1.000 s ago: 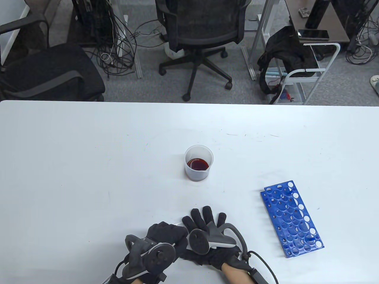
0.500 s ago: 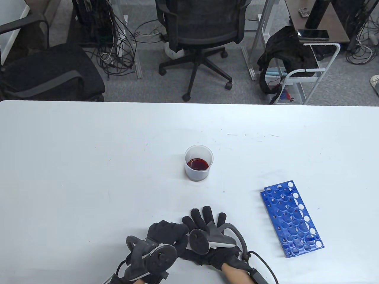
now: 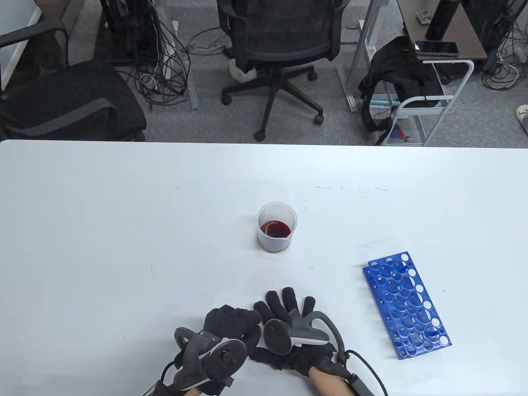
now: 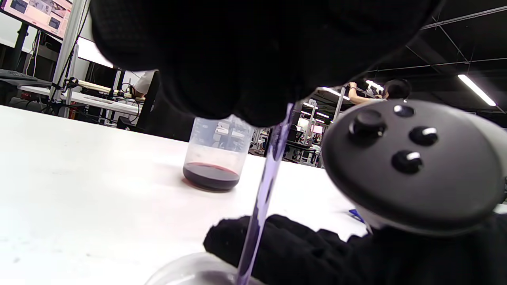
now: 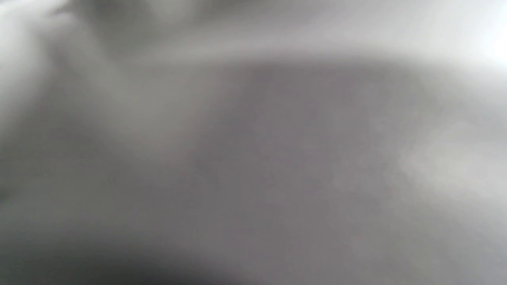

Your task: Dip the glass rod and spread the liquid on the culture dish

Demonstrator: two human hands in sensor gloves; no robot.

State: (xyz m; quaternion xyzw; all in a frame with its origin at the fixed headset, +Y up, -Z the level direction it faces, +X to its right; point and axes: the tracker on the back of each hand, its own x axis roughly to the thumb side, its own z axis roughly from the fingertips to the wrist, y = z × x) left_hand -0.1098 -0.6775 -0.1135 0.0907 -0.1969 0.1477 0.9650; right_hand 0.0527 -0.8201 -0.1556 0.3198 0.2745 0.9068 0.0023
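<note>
A translucent beaker [image 3: 277,227] with dark red liquid stands mid-table; it also shows in the left wrist view [image 4: 216,158]. My left hand [image 3: 233,319] is near the front edge and grips a thin glass rod [image 4: 263,190] from above. The rod slants down into a clear culture dish [image 4: 178,273], of which only the rim shows at the bottom of the left wrist view. In the table view my hands hide the dish. My right hand [image 3: 288,305] rests flat with fingers spread, right beside the left hand and the dish. The right wrist view is a grey blur.
A blue test-tube rack [image 3: 406,305] lies flat to the right of my hands. The white table [image 3: 123,227] ends at its far edge, with office chairs and a cart behind it.
My left hand has shifted very slightly over the dish. The right hand, beaker and rack have not moved.
</note>
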